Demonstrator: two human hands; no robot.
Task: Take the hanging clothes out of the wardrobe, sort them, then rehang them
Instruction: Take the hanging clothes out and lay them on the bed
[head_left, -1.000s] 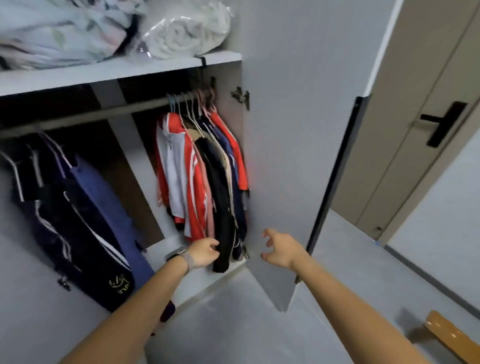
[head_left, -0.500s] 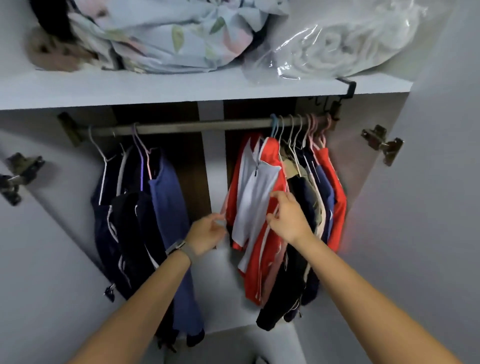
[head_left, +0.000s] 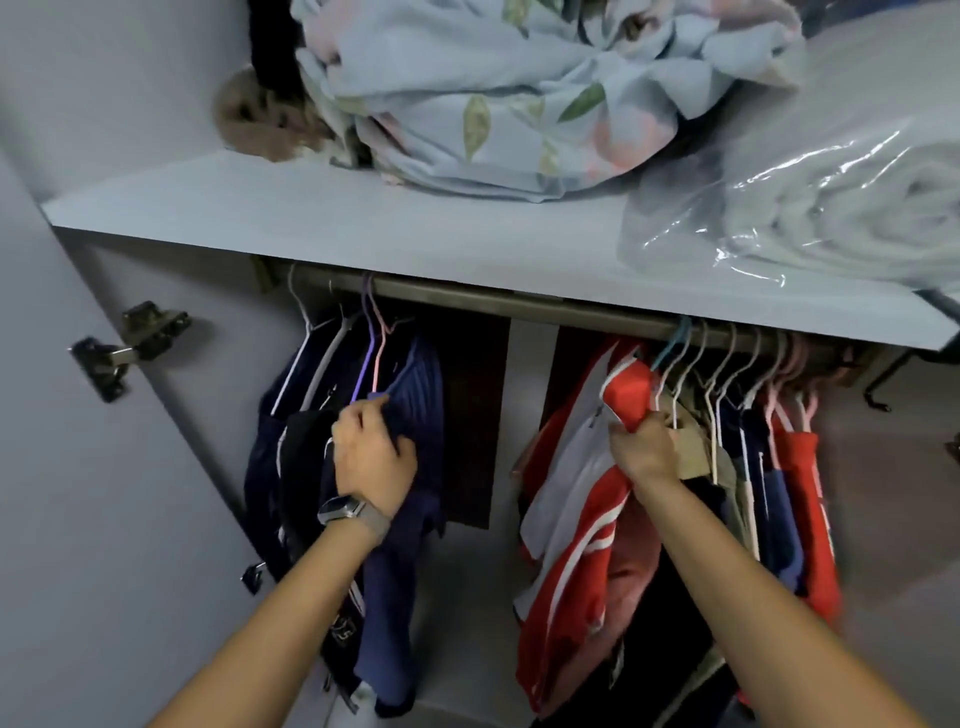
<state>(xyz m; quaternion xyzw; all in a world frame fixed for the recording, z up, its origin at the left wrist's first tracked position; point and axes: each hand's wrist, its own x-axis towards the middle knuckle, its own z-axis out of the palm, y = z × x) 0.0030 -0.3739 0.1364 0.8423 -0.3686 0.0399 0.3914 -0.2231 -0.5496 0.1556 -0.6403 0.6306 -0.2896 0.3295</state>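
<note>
The open wardrobe has a metal rail (head_left: 519, 305) under a white shelf (head_left: 322, 228). On the left hang several dark navy garments; my left hand (head_left: 371, 457), with a watch on its wrist, grips the blue ribbed one (head_left: 415, 384) near its shoulder. On the right hangs a packed row of clothes on thin hangers. My right hand (head_left: 644, 447) grips the red and white jacket (head_left: 576, 493) at its collar, at the left end of that row. Behind it hang beige, navy and red garments (head_left: 800, 493).
On the shelf lie a crumpled floral duvet (head_left: 519, 88), a bagged white blanket (head_left: 831, 208) and a brown furry thing (head_left: 254, 114). The left door with its hinge (head_left: 124, 348) stands open. A dark panel (head_left: 472, 415) backs the gap between the two groups of clothes.
Both hands rose and spread apart: the left went to the navy group and took hold of the blue garment, the right closed on the red jacket's collar. The camera came closer and tilted up.
</note>
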